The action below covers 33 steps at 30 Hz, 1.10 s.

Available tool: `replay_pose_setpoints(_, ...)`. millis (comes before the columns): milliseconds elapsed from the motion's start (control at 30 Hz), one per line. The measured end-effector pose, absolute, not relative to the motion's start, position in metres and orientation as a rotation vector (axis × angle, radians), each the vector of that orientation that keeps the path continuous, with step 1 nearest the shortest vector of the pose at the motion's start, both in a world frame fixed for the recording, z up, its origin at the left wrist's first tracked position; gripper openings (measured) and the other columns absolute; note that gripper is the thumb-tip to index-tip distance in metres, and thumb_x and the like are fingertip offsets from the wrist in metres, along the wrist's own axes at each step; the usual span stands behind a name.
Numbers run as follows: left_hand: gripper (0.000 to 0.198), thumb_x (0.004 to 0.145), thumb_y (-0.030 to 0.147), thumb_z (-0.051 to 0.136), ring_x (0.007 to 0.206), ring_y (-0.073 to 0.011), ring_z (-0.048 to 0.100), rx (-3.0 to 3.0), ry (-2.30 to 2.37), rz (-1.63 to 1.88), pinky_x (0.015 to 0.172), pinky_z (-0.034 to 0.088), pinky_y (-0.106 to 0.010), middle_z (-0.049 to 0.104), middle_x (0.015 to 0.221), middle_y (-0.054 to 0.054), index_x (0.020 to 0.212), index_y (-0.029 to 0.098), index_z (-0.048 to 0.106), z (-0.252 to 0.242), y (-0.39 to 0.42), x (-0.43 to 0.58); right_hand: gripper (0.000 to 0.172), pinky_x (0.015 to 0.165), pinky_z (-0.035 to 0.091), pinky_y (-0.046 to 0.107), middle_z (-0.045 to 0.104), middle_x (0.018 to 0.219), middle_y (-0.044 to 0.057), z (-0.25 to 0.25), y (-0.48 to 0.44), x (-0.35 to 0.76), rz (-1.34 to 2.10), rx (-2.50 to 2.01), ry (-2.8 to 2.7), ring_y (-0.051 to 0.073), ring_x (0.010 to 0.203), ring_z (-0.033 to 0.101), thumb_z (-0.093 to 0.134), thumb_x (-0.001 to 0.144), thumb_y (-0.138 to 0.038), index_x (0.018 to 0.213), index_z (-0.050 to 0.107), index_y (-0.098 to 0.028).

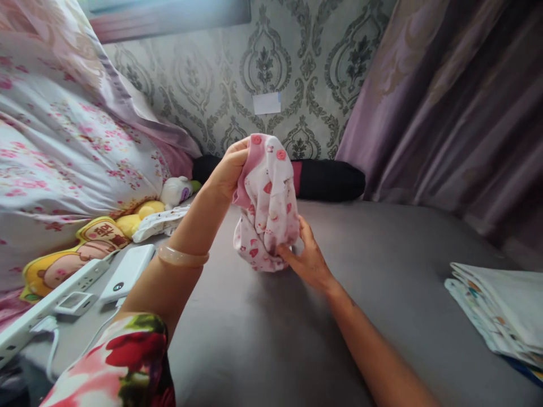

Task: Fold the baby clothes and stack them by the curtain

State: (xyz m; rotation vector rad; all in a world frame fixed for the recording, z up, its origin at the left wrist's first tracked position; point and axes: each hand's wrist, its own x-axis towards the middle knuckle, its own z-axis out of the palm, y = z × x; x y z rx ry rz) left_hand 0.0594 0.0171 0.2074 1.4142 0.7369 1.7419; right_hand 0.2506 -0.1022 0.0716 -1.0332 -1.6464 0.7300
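A small pink and white baby garment (271, 198) with a red print and two red snap buttons hangs bunched up in front of me, above the grey bed surface. My left hand (233, 164) is closed on its pink-trimmed upper left edge; the cloth hides some fingertips. Lower down on the right, my right hand (307, 254) pinches the garment's lower side, thumb in front and the other fingers behind the fabric.
On the left lie a power strip (91, 274), a white power bank (129, 274), cables and plush toys (176, 192). Folded cloths (504, 308) are stacked at the right. A black bolster (331, 180) lies along the patterned wall, between curtains.
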Motion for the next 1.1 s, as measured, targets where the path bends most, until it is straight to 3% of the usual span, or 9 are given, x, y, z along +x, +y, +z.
replay_pose_setpoints(100,0.022,0.091,0.027,0.049,0.077,-0.0145,0.066,1.630,0.773,1.635,0.058,0.049,-0.019,0.059,0.078,0.002,0.099,0.012,0.062,0.224,0.001,0.077,0.077,0.098,0.047,0.039,0.055,0.132,0.009,0.087,-0.111,0.249,0.868,-0.985,-1.603,0.023,0.118,0.054,0.071,0.074,-0.043,0.140,0.035,-0.023)
replay_pose_setpoints(200,0.016,0.081,0.023,0.062,0.070,-0.0102,0.062,1.862,0.813,1.497,0.055,0.045,-0.015,0.061,0.073,0.002,0.094,0.014,0.064,0.234,-0.017,0.093,0.042,0.085,0.051,0.035,0.067,0.109,0.005,0.092,-0.110,0.254,0.923,-0.996,-1.624,0.022,0.099,0.062,0.066,0.080,-0.038,0.117,0.056,-0.022)
replay_pose_setpoints(267,0.015,0.076,0.020,0.065,0.066,-0.0086,0.058,1.960,0.858,1.418,0.053,0.042,-0.015,0.062,0.070,0.002,0.090,0.015,0.065,0.234,-0.024,0.100,0.026,0.079,0.051,0.033,0.068,0.098,0.004,0.094,-0.106,0.265,0.916,-0.991,-1.677,0.021,0.091,0.063,0.058,0.086,-0.038,0.104,0.061,-0.020)
replay_pose_setpoints(433,0.016,0.074,0.024,0.061,0.060,-0.0084,0.055,1.860,0.921,1.374,0.052,0.040,-0.016,0.062,0.068,0.002,0.085,0.014,0.068,0.214,-0.025,0.103,0.032,0.072,0.049,0.029,0.069,0.090,0.004,0.116,-0.102,0.316,0.841,-1.042,-1.863,0.021,0.085,0.062,0.047,0.092,-0.042,0.097,0.067,-0.018)
replay_pose_setpoints(600,0.028,0.070,0.032,0.064,0.060,-0.0109,0.056,1.596,0.881,1.260,0.052,0.042,-0.019,0.065,0.071,0.000,0.091,0.014,0.069,0.181,-0.028,0.107,0.037,0.077,0.050,0.031,0.071,0.096,0.003,0.142,-0.117,0.366,0.735,-1.195,-1.981,0.023,0.090,0.064,0.047,0.092,-0.048,0.106,0.069,-0.023)
replay_pose_setpoints(800,0.037,0.067,0.038,0.071,0.064,-0.0116,0.058,1.431,0.777,1.103,0.055,0.044,-0.020,0.067,0.079,-0.004,0.094,0.014,0.069,0.141,-0.035,0.127,0.044,0.077,0.052,0.031,0.072,0.100,0.005,0.159,-0.142,0.411,0.713,-1.443,-1.787,0.025,0.091,0.065,0.059,0.081,-0.059,0.107,0.071,-0.025)
replay_pose_setpoints(933,0.032,0.066,0.032,0.071,0.059,-0.0072,0.054,1.397,0.724,0.999,0.053,0.041,-0.017,0.064,0.075,0.000,0.094,0.015,0.066,0.117,-0.038,0.145,0.052,0.064,0.052,0.031,0.073,0.089,0.007,0.151,-0.150,0.446,0.863,-1.652,-1.618,0.024,0.075,0.065,0.067,0.069,-0.065,0.096,0.073,-0.021)
replay_pose_setpoints(1100,0.019,0.066,0.022,0.066,0.044,-0.0037,0.041,1.473,0.845,0.749,0.041,0.027,-0.014,0.051,0.056,0.007,0.084,0.017,0.065,0.097,-0.045,0.165,0.043,0.067,0.050,0.032,0.073,0.080,0.005,0.112,-0.135,0.485,0.945,-1.875,-1.759,0.024,0.074,0.065,0.069,0.066,-0.058,0.086,0.075,-0.020)
